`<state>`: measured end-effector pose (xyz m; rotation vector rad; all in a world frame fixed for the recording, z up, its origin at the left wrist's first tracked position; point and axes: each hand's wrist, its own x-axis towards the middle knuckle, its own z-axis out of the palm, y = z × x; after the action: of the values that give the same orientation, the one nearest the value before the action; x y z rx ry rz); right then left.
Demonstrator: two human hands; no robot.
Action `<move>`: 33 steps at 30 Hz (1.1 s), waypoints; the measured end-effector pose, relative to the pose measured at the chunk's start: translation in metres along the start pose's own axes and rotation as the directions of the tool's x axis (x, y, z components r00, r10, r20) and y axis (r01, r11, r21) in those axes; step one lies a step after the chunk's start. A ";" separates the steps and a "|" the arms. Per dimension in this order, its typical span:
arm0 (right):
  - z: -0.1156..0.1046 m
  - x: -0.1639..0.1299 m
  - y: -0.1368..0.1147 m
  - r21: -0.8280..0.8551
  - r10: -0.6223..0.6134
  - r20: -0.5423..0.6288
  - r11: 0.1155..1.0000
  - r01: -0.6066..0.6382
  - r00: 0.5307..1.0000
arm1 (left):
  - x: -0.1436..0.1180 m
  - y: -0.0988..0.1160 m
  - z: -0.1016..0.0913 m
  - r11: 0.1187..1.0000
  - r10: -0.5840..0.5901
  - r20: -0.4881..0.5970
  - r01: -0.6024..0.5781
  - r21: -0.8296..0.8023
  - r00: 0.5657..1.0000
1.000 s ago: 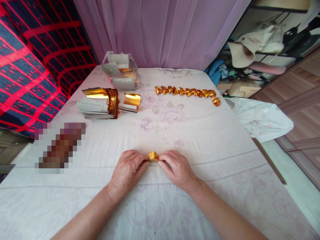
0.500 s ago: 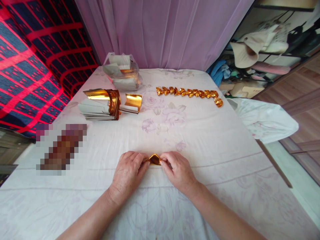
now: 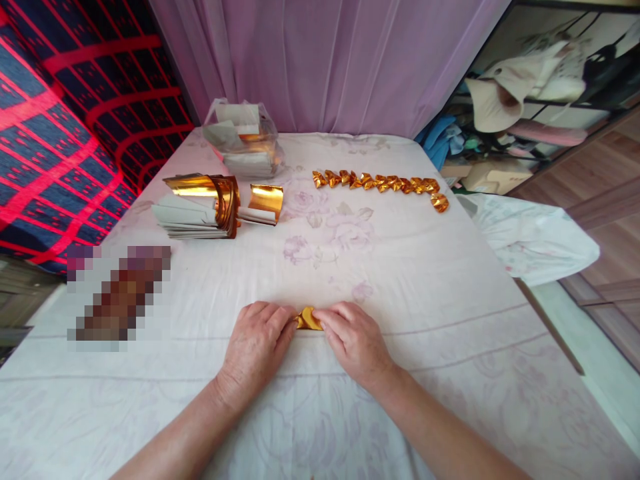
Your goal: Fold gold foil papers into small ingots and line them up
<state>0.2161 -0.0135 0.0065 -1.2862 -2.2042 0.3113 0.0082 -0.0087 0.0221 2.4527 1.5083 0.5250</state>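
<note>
A small folded piece of gold foil paper lies on the flowered cloth between my two hands. My left hand pinches its left end, thumb and fingers closed together. At the right end, my right hand is closed, with its index fingertip pressing on the top of the fold. The underside of the paper and the inner fingertips are hidden. Farther off, a row of folded gold paper pieces runs across the right half of the table.
Stacked gold and grey paper sheets stand at the left, beside a loose curled sheet. Behind them is a clear plastic bag of sheets. A pixelated patch covers something at left. Right of the table are a white cloth bundle and crowded shelves.
The raised, open peak of the gold paper is now folded down flat. My right index finger has shifted onto it, while my left hand keeps its place.
</note>
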 end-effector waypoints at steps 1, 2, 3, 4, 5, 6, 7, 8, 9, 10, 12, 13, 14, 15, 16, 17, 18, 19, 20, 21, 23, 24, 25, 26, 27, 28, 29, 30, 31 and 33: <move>0.000 0.000 0.000 -0.001 -0.004 -0.002 1.000 0.004 1.000 | 0.000 0.000 0.000 1.000 0.009 -0.001 -0.009 0.006 1.000; 0.000 0.000 0.000 0.000 -0.006 -0.005 1.000 0.006 1.000 | -0.001 0.000 0.001 1.000 0.021 -0.004 -0.021 0.013 1.000; 0.000 0.000 0.000 0.000 -0.006 -0.006 1.000 0.006 1.000 | -0.001 -0.001 0.001 0.999 0.032 -0.010 -0.032 0.019 0.999; 0.000 0.000 0.000 0.000 -0.006 -0.006 1.000 0.006 1.000 | -0.001 -0.001 0.001 0.999 0.044 -0.016 -0.044 0.024 0.999; 0.000 0.000 -0.001 -0.001 -0.004 -0.004 1.000 0.004 1.000 | -0.002 -0.002 0.002 0.998 0.055 -0.022 -0.054 0.028 0.998; 0.000 0.000 -0.001 -0.005 -0.002 -0.003 1.000 0.002 1.000 | -0.002 -0.003 0.002 0.998 0.064 -0.027 -0.063 0.032 0.998; 0.000 0.000 -0.002 -0.010 0.000 -0.001 1.000 0.000 1.000 | -0.003 -0.004 0.003 0.997 0.071 -0.032 -0.070 0.036 0.997; -0.001 0.000 -0.002 -0.017 0.002 0.001 1.000 -0.002 1.000 | -0.003 -0.004 0.003 0.996 0.076 -0.035 -0.075 0.042 0.996; -0.001 0.000 -0.003 -0.027 0.002 0.005 1.000 -0.002 1.000 | -0.004 -0.005 0.003 0.996 0.081 -0.038 -0.079 0.048 0.996; -0.001 0.001 -0.003 -0.042 0.000 0.011 0.999 0.000 1.000 | -0.004 -0.005 0.004 0.995 0.087 -0.039 -0.085 0.056 0.995; -0.002 0.001 -0.004 -0.086 -0.007 0.029 0.996 0.009 1.000 | -0.004 -0.005 0.004 0.993 0.102 -0.044 -0.098 0.072 0.994; -0.001 0.001 -0.004 -0.114 -0.013 0.039 0.993 0.017 0.999 | -0.004 -0.004 0.004 0.991 0.109 -0.044 -0.105 0.080 0.993; -0.001 0.001 -0.005 -0.144 -0.019 0.047 0.989 0.025 0.999 | -0.004 -0.003 0.003 0.990 0.114 -0.042 -0.110 0.090 0.993; -0.001 0.002 -0.005 -0.171 -0.023 0.054 0.985 0.032 0.998 | -0.004 -0.002 0.003 0.988 0.118 -0.036 -0.113 0.101 0.992; -0.001 0.002 -0.005 -0.194 -0.029 0.060 0.980 0.040 0.998 | -0.004 -0.001 0.002 0.987 0.121 -0.028 -0.117 0.111 0.992; -0.001 0.002 -0.005 -0.213 -0.034 0.065 0.976 0.047 0.997 | -0.004 -0.001 0.001 0.985 0.124 -0.018 -0.121 0.121 0.992; -0.001 0.003 -0.006 -0.227 -0.036 0.070 0.972 0.051 0.997 | -0.004 0.000 0.001 0.984 0.126 -0.010 -0.124 0.129 0.992; -0.001 0.003 -0.006 -0.237 -0.038 0.074 0.970 0.054 0.997 | -0.004 0.000 0.000 0.983 0.128 -0.005 -0.126 0.134 0.992; -0.002 0.003 -0.006 -0.241 -0.037 0.076 0.969 0.055 0.996 | -0.004 0.000 0.000 0.983 0.127 -0.001 -0.126 0.135 0.992; -0.003 0.003 -0.006 -0.238 -0.037 0.078 0.970 0.055 0.996 | -0.004 0.000 -0.001 0.984 0.122 0.001 -0.121 0.131 0.992; -0.004 0.003 -0.006 -0.214 -0.033 0.078 0.976 0.049 0.996 | -0.003 -0.001 -0.001 0.989 0.102 0.002 -0.102 0.109 0.995; -0.005 0.003 -0.006 -0.191 -0.029 0.076 0.981 0.043 0.997 | -0.003 -0.001 0.000 0.992 0.087 0.004 -0.087 0.091 0.996; -0.005 0.003 -0.005 -0.164 -0.023 0.074 0.986 0.035 0.997 | -0.002 -0.002 0.000 0.995 0.070 0.005 -0.071 0.069 0.997; -0.005 0.003 -0.005 -0.136 -0.015 0.070 0.990 0.025 0.997 | -0.002 -0.003 0.000 0.997 0.054 0.007 -0.054 0.046 0.999; -0.005 0.003 -0.005 -0.112 -0.006 0.065 0.994 0.013 0.998 | -0.002 -0.003 0.001 0.999 0.038 0.009 -0.038 0.024 0.999; -0.005 0.003 -0.005 -0.092 0.005 0.058 0.996 0.000 0.998 | -0.001 -0.004 0.001 1.000 0.025 0.010 -0.025 0.006 1.000; -0.004 0.003 -0.005 -0.079 0.017 0.049 0.997 -0.013 0.999 | -0.001 -0.004 0.002 1.000 0.014 0.010 -0.014 -0.006 1.000; -0.003 0.004 -0.006 -0.073 0.029 0.037 0.997 -0.026 0.999 | 0.000 -0.004 0.002 1.000 0.007 0.008 -0.007 -0.014 1.000; -0.002 0.005 -0.006 -0.071 0.040 0.020 0.997 -0.038 0.999 | 0.000 -0.004 0.002 1.000 0.003 0.004 -0.002 -0.017 1.000; 0.001 0.007 -0.008 -0.079 0.059 -0.013 0.995 -0.059 0.998 | 0.000 -0.003 0.002 1.000 -0.003 -0.002 0.003 -0.015 1.000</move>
<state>0.2069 -0.0116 0.0125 -1.3942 -2.1925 0.2416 0.0066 -0.0068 0.0191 2.4395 1.5030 0.5366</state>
